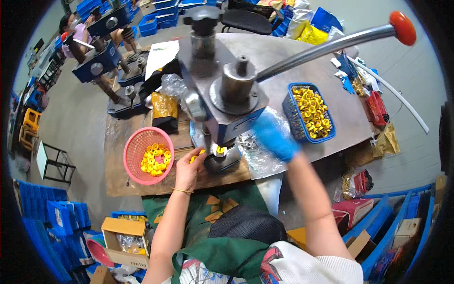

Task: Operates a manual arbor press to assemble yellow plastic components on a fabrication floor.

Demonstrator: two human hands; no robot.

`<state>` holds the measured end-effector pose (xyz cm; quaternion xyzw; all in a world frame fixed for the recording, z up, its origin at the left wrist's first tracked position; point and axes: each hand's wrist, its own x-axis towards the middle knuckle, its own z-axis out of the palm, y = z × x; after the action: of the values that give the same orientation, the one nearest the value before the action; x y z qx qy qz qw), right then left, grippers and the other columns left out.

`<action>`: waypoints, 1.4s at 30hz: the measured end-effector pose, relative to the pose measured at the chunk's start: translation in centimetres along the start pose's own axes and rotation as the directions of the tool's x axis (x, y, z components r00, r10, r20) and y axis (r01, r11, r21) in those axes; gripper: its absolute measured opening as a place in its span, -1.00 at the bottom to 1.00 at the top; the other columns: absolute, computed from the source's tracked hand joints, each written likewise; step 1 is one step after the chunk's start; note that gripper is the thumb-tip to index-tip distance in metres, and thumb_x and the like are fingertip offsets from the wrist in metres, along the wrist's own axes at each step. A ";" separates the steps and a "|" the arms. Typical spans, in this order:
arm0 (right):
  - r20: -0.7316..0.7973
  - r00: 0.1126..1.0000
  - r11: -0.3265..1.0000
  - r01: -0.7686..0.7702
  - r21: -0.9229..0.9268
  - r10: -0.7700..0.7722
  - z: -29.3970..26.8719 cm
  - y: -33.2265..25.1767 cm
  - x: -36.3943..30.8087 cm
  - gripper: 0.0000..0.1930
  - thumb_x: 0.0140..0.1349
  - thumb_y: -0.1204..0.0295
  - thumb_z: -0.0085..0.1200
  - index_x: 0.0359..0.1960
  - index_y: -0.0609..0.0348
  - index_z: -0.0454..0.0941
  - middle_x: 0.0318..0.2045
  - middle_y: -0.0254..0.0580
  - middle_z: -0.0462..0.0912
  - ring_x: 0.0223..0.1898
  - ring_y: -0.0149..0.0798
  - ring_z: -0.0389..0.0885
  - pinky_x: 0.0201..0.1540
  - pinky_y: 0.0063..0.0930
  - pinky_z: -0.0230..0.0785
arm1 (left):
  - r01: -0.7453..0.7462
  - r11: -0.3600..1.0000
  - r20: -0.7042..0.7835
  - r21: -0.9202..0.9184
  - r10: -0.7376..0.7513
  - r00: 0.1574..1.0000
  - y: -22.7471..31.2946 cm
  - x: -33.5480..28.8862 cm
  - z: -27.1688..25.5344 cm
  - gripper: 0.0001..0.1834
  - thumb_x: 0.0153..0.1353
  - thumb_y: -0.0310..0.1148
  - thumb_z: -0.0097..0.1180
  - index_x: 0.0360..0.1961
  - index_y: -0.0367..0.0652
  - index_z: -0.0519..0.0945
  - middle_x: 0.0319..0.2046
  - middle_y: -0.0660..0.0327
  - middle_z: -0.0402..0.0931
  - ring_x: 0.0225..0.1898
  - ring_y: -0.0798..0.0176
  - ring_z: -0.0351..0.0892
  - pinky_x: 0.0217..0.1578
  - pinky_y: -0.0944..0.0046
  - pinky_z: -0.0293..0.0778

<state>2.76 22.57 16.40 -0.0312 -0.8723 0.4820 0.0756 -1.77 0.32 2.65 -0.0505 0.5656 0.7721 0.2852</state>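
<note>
My left hand (187,168) is bare and pinches a small yellow plastic part (196,156) just left of the press's base. On the bench press (225,90), another yellow part (220,150) sits in the white seat under the ram. My right hand (275,136) wears a blue glove and is over a clear plastic bag (263,165) right of the press. Motion smears its fingers, so their grip does not show. Small silvery metal pieces (247,140) lie on the bag, partly beside the glove. The press's lever, with a red knob (402,28), points up to the right.
A pink basket (126,158) holding yellow parts stands on the left. To the right is a blue basket (289,113) full of yellow parts. A second press (97,68) stands farther left, with a person (81,34) beyond it. Blue racks and boxes surround my seat.
</note>
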 end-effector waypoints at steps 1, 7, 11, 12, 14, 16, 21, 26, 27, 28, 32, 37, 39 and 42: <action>0.369 0.917 0.933 -0.010 -0.360 0.152 3.3 3.2 0.5 -0.72 0.09 0.42 0.00 -0.17 0.27 0.44 -0.23 0.00 0.50 -0.23 -0.04 0.44 -0.17 -0.29 0.31 | -0.001 0.999 -0.009 0.036 0.001 1.000 -0.2 0.2 -0.1 -0.68 0.13 -0.44 0.08 -0.06 -0.25 0.48 -0.42 0.41 0.45 -0.49 0.61 0.32 -0.55 0.62 0.24; -0.020 0.914 0.843 0.365 -0.395 -0.405 10.8 9.1 -1.4 -0.72 0.04 0.32 0.09 -0.28 0.23 0.41 -0.38 0.05 0.50 -0.30 0.07 0.48 -0.23 -0.23 0.34 | -0.027 0.999 -0.067 0.037 0.029 0.997 -0.5 1.0 -0.2 -0.78 0.09 -0.43 0.16 -0.21 -0.26 0.55 -0.59 0.49 0.36 -0.66 0.63 0.16 -0.67 0.59 0.08; -0.292 0.932 0.968 0.165 -0.188 -0.215 8.3 9.1 -0.9 -0.61 -0.03 0.38 0.16 -0.13 0.22 0.44 -0.33 0.02 0.53 -0.29 0.01 0.50 -0.19 -0.28 0.34 | -0.202 0.903 -0.036 0.380 0.232 0.972 -1.3 2.0 0.4 -0.78 0.02 -0.38 0.22 -0.33 -0.29 0.58 -0.63 0.42 0.37 -0.64 0.50 0.24 -0.62 0.48 0.19; -0.422 0.869 0.955 0.165 -0.248 -0.260 6.1 9.2 -0.5 -0.63 -0.03 0.38 0.18 -0.15 0.21 0.46 -0.35 0.01 0.54 -0.31 -0.01 0.50 -0.19 -0.30 0.34 | -0.198 0.903 -0.034 0.382 0.228 0.973 -1.2 2.0 0.6 -0.78 0.02 -0.38 0.22 -0.33 -0.29 0.58 -0.63 0.42 0.37 -0.64 0.50 0.24 -0.62 0.48 0.19; -0.549 0.818 0.952 -0.009 -0.306 -0.169 0.2 11.3 -0.1 -0.67 -0.01 0.42 0.16 -0.16 0.19 0.48 -0.32 -0.02 0.56 -0.31 -0.08 0.52 -0.20 -0.31 0.35 | -0.361 0.568 0.124 0.740 0.413 0.902 -0.9 2.2 1.3 -0.76 -0.05 -0.34 0.27 -0.40 -0.28 0.58 -0.68 0.24 0.34 -0.63 0.36 0.27 -0.56 0.37 0.24; -0.664 0.748 0.989 -0.092 -0.118 -0.009 -5.5 14.3 -0.5 -0.65 0.00 0.46 0.12 -0.12 0.23 0.45 -0.42 -0.07 0.58 -0.40 -0.17 0.55 -0.30 -0.38 0.39 | -0.395 0.571 0.148 0.720 0.430 0.891 -0.6 1.9 2.4 -0.75 -0.11 -0.30 0.29 -0.47 -0.25 0.58 -0.65 0.08 0.33 -0.62 0.21 0.34 -0.53 0.28 0.26; -0.753 0.647 0.880 -0.420 -0.220 0.120 -9.8 14.1 -2.3 -0.74 0.05 0.49 0.05 -0.17 0.24 0.49 -0.40 -0.01 0.58 -0.39 -0.13 0.55 -0.29 -0.39 0.38 | -0.518 0.422 0.261 0.744 0.531 0.806 -2.1 2.5 2.2 -0.74 -0.11 -0.28 0.29 -0.55 -0.30 0.57 -0.57 0.04 0.38 -0.56 0.05 0.41 -0.53 0.16 0.28; -0.109 0.977 0.896 0.119 -0.428 -0.181 -0.5 13.7 0.2 -0.84 -0.04 0.49 0.06 -0.37 0.13 0.58 -0.43 -0.01 0.57 -0.30 -0.01 0.53 -0.23 -0.27 0.36 | -0.467 0.616 0.123 0.635 0.516 0.848 -2.2 2.1 1.4 -0.80 0.02 -0.35 0.17 -0.41 -0.28 0.53 -0.61 0.17 0.37 -0.63 0.26 0.34 -0.61 0.28 0.26; 0.017 0.980 0.770 0.166 -0.616 -0.198 1.0 14.7 0.5 -0.86 -0.06 0.47 0.01 -0.44 0.05 0.59 -0.45 -0.09 0.56 -0.28 -0.07 0.50 -0.26 -0.22 0.33 | -0.252 0.899 -0.025 0.357 0.279 0.960 -1.7 2.2 1.2 -0.81 0.07 -0.38 0.06 -0.31 -0.26 0.49 -0.59 0.23 0.37 -0.63 0.33 0.30 -0.63 0.36 0.23; 0.047 0.988 0.586 0.126 -0.801 -0.148 2.1 15.4 0.3 -0.88 -0.06 0.39 0.07 -0.43 0.02 0.56 -0.44 -0.18 0.55 -0.25 -0.13 0.47 -0.21 -0.23 0.30 | 0.018 1.000 -0.073 0.006 -0.018 0.997 -1.0 2.0 1.5 -0.79 0.12 -0.41 -0.04 -0.21 -0.24 0.45 -0.57 0.29 0.36 -0.63 0.41 0.27 -0.65 0.45 0.20; 0.150 0.988 0.398 0.120 -0.909 0.045 2.9 16.1 1.4 -0.89 -0.05 0.35 0.05 -0.46 -0.01 0.58 -0.44 -0.22 0.54 -0.24 -0.14 0.45 -0.22 -0.21 0.28 | 0.121 0.951 0.017 -0.286 -0.121 0.993 -0.7 1.2 -0.6 -0.69 0.11 -0.44 -0.23 -0.11 -0.23 0.39 -0.45 0.28 0.37 -0.54 0.44 0.29 -0.65 0.52 0.17; -0.012 0.956 0.765 0.228 -0.602 -0.293 1.6 10.6 0.4 -0.89 -0.09 0.38 0.18 -0.50 0.07 0.55 -0.42 -0.21 0.55 -0.31 -0.13 0.47 -0.26 -0.32 0.30 | 0.134 0.907 -0.025 -0.399 -0.156 0.987 -1.0 0.8 -0.8 -0.72 0.18 -0.29 0.04 -0.15 -0.23 0.41 -0.41 0.22 0.40 -0.48 0.39 0.38 -0.65 0.50 0.22; 0.041 0.944 0.847 0.311 -0.431 -0.326 2.5 8.4 -0.1 -0.89 -0.07 0.38 0.16 -0.49 0.08 0.55 -0.39 -0.21 0.56 -0.31 -0.11 0.48 -0.23 -0.31 0.31 | 0.150 0.891 -0.027 -0.429 -0.178 0.984 -0.8 0.5 -0.2 -0.73 0.18 -0.28 0.04 -0.17 -0.22 0.42 -0.40 0.22 0.41 -0.50 0.40 0.37 -0.66 0.53 0.21; 0.098 0.934 0.905 0.357 -0.231 -0.344 4.1 6.2 -0.5 -0.88 -0.03 0.38 0.15 -0.46 0.11 0.54 -0.33 -0.18 0.58 -0.29 -0.08 0.50 -0.17 -0.30 0.32 | 0.186 0.872 -0.005 -0.453 -0.212 0.977 -0.9 0.1 -0.2 -0.72 0.19 -0.21 0.04 -0.21 -0.19 0.43 -0.39 0.24 0.42 -0.54 0.43 0.34 -0.71 0.57 0.18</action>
<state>2.50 22.37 8.93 0.1301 -0.9183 0.3496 0.1325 -1.47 0.32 1.79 -0.1941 0.3709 0.8468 0.3281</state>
